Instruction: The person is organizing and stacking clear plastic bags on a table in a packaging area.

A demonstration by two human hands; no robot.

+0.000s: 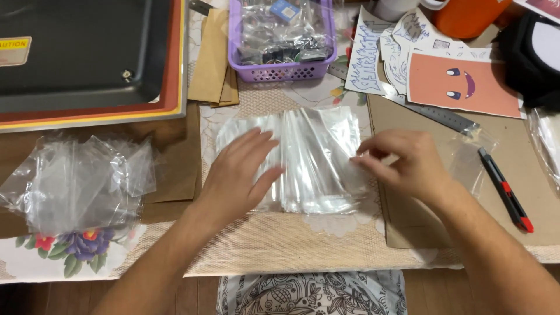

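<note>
The bag stack (309, 157) lies between both hands; left hand (236, 175) presses flat and open on it, right hand (402, 160) pinches its right edge.

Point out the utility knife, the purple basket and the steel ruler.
utility knife (505, 189), head view, mid-handle.
purple basket (280, 72), head view, front wall.
steel ruler (440, 116), head view, middle of blade.

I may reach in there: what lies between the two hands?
Head view: only the stack of clear bags. The left hand lies flat on it; the right hand pinches its right edge.
</note>
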